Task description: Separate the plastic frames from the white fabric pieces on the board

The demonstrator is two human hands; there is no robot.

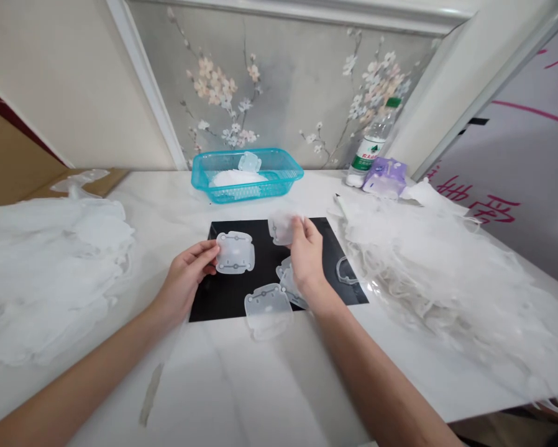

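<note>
Our left hand (186,276) pinches a clear plastic piece (235,252) by its edge; our right hand (307,251) pinches a second piece (283,227). We think it best to hold both lightly, over the black mat (223,301).

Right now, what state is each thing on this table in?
left hand: closed on flat plastic piece, held by its edge
right hand: pinching second plastic piece, lifted
loose pieces: lying on black mat, one overhanging its edge
blue basket: partly filled with white pieces
bottle: upright, cap on
</note>
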